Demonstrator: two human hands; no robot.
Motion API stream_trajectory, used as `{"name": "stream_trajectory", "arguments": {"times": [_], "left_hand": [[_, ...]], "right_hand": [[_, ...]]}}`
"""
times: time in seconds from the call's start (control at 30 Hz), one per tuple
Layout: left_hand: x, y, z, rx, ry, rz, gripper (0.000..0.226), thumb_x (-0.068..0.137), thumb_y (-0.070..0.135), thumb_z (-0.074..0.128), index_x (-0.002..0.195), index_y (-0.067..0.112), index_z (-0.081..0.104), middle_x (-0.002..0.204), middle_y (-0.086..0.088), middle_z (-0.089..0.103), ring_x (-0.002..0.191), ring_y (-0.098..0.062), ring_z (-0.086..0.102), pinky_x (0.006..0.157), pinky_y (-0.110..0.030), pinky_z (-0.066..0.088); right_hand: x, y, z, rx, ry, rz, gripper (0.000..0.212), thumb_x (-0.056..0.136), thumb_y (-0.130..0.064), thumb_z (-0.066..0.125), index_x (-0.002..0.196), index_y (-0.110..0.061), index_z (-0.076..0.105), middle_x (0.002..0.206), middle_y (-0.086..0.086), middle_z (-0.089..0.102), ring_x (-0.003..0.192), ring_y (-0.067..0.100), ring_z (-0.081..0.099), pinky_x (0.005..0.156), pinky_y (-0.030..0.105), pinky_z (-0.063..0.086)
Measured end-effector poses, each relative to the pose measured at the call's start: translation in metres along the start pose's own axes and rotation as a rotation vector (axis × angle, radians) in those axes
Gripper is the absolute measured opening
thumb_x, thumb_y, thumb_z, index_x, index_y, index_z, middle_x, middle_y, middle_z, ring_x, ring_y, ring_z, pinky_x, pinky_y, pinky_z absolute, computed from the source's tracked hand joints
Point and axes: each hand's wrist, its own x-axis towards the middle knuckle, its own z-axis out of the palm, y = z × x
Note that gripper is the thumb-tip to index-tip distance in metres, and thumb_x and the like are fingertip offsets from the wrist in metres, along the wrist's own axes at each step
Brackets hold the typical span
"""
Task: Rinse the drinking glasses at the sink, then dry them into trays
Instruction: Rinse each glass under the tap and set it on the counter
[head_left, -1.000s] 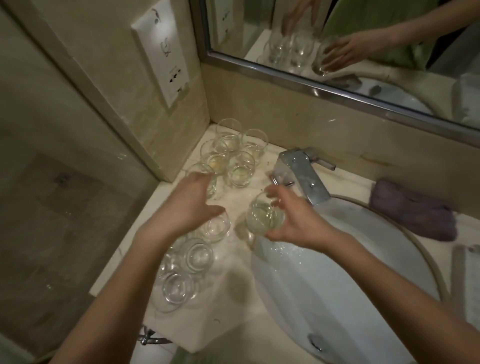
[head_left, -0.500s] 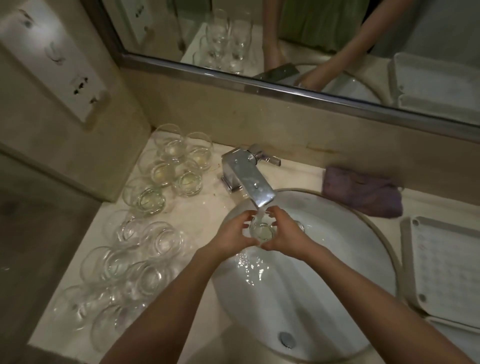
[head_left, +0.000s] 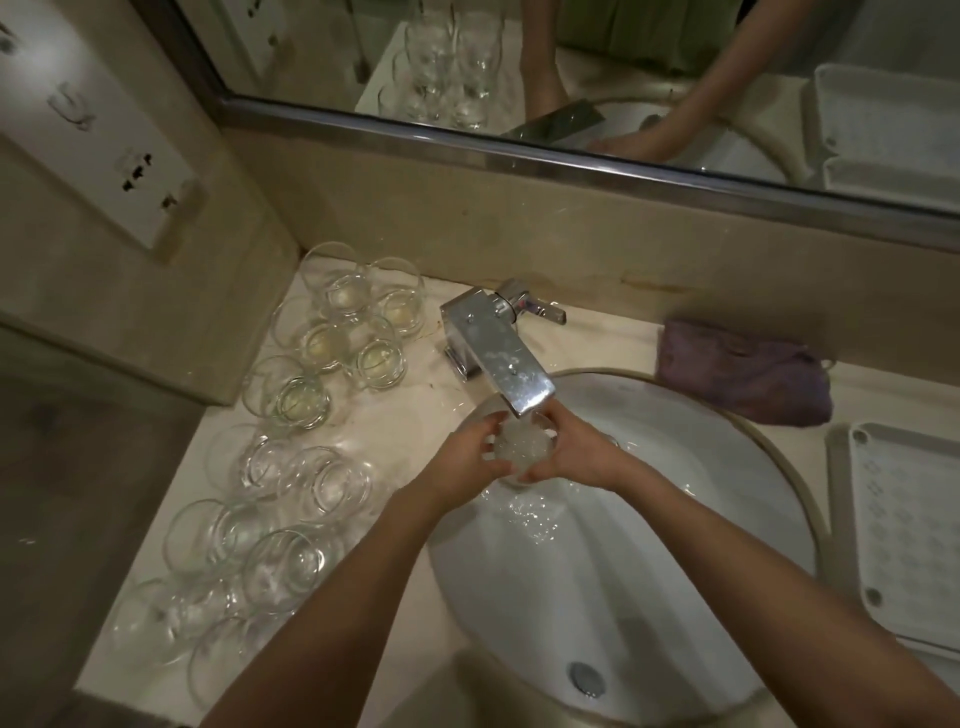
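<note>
A crumpled purple cloth (head_left: 743, 371) is laid on the beige stone counter (head_left: 415, 405) (against the back wall); a white socket panel (head_left: 93, 130) is mounted left.

One second ago the right hand (head_left: 579, 457) held the glass (head_left: 521, 447) over the counter and the left hand (head_left: 467, 460) reached among the other glasses. Now both hands hold that glass under the faucet (head_left: 501, 364), over the sink (head_left: 675, 519). Since half a second ago it has filled with bubbly white water.
</note>
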Motion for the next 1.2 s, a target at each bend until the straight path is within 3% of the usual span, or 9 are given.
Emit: {"name": "stream_trajectory", "arguments": {"times": [0.13, 0.3, 0.4, 0.53, 0.67, 0.77, 1.03, 1.13, 1.2], "left_hand": [[0.002, 0.002, -0.006, 0.082, -0.040, 0.022, 0.066, 0.077, 0.001, 0.075, 0.136, 0.014, 0.048, 0.127, 0.002, 0.054, 0.110, -0.014, 0.055, 0.080, -0.008, 0.041], [-0.005, -0.014, -0.007, -0.160, -0.043, -0.068, 0.065, 0.078, -0.009, 0.071, 0.135, 0.004, 0.044, 0.134, -0.014, 0.055, 0.100, -0.016, 0.062, 0.084, -0.018, 0.051], [-0.006, -0.004, 0.000, -0.147, -0.035, -0.035, 0.059, 0.082, -0.010, 0.066, 0.135, 0.002, 0.044, 0.129, -0.007, 0.054, 0.082, -0.005, 0.061, 0.070, -0.008, 0.048], [-0.001, 0.007, 0.003, -0.034, -0.017, 0.028, 0.065, 0.079, -0.006, 0.069, 0.138, 0.011, 0.046, 0.128, 0.002, 0.049, 0.094, -0.011, 0.053, 0.065, -0.001, 0.043], [-0.005, -0.005, -0.006, -0.194, -0.038, -0.078, 0.063, 0.076, -0.013, 0.071, 0.132, 0.006, 0.049, 0.131, -0.008, 0.055, 0.094, -0.014, 0.060, 0.081, -0.019, 0.051], [-0.009, -0.007, -0.006, -0.258, -0.005, -0.109, 0.060, 0.077, -0.011, 0.071, 0.132, 0.002, 0.050, 0.125, -0.006, 0.058, 0.092, -0.009, 0.061, 0.074, -0.008, 0.049], [0.000, 0.016, 0.004, -0.067, 0.056, 0.034, 0.066, 0.070, -0.005, 0.078, 0.128, 0.015, 0.052, 0.121, 0.003, 0.056, 0.096, -0.014, 0.057, 0.070, -0.009, 0.047], [0.001, 0.006, -0.006, -0.121, 0.005, -0.056, 0.069, 0.068, -0.008, 0.079, 0.129, 0.009, 0.051, 0.122, -0.002, 0.058, 0.084, -0.015, 0.062, 0.079, -0.025, 0.052], [-0.001, -0.001, -0.008, -0.134, -0.011, -0.110, 0.067, 0.070, -0.007, 0.079, 0.129, 0.007, 0.052, 0.121, -0.003, 0.059, 0.092, -0.017, 0.063, 0.086, -0.027, 0.050]], "right_hand": [[-0.017, 0.005, 0.023, 0.132, 0.188, -0.026, 0.075, 0.062, -0.013, 0.090, 0.119, -0.016, 0.042, 0.108, -0.011, 0.054, 0.087, 0.004, 0.058, 0.069, 0.011, 0.048], [-0.008, -0.012, 0.011, -0.109, 0.060, -0.068, 0.075, 0.063, -0.018, 0.087, 0.125, -0.019, 0.045, 0.107, -0.006, 0.054, 0.091, 0.013, 0.057, 0.074, 0.025, 0.048], [-0.007, -0.007, 0.005, -0.068, 0.055, -0.004, 0.078, 0.063, -0.019, 0.087, 0.128, -0.019, 0.044, 0.112, -0.005, 0.054, 0.094, 0.012, 0.056, 0.074, 0.019, 0.046], [-0.018, 0.007, 0.022, 0.096, 0.196, 0.017, 0.079, 0.061, -0.016, 0.090, 0.121, -0.021, 0.038, 0.106, -0.010, 0.053, 0.094, 0.012, 0.057, 0.072, 0.014, 0.048], [-0.014, -0.004, 0.021, -0.205, 0.157, -0.065, 0.083, 0.062, -0.024, 0.087, 0.130, -0.016, 0.040, 0.119, 0.001, 0.054, 0.106, 0.021, 0.056, 0.084, 0.033, 0.049], [-0.007, -0.019, 0.009, -0.344, 0.070, -0.068, 0.084, 0.063, -0.023, 0.087, 0.134, -0.011, 0.042, 0.119, 0.006, 0.054, 0.107, 0.023, 0.054, 0.081, 0.031, 0.049], [-0.020, 0.003, 0.022, 0.220, 0.278, -0.001, 0.082, 0.062, -0.008, 0.089, 0.128, -0.020, 0.043, 0.109, -0.007, 0.058, 0.097, 0.008, 0.059, 0.077, 0.015, 0.051], [-0.016, -0.003, 0.025, -0.064, 0.252, -0.056, 0.088, 0.063, -0.017, 0.088, 0.137, -0.015, 0.040, 0.123, 0.001, 0.055, 0.112, 0.020, 0.056, 0.090, 0.032, 0.050], [-0.010, -0.012, 0.015, -0.316, 0.154, -0.059, 0.093, 0.063, -0.024, 0.087, 0.141, -0.013, 0.039, 0.130, 0.005, 0.053, 0.117, 0.024, 0.052, 0.091, 0.031, 0.045]]}}
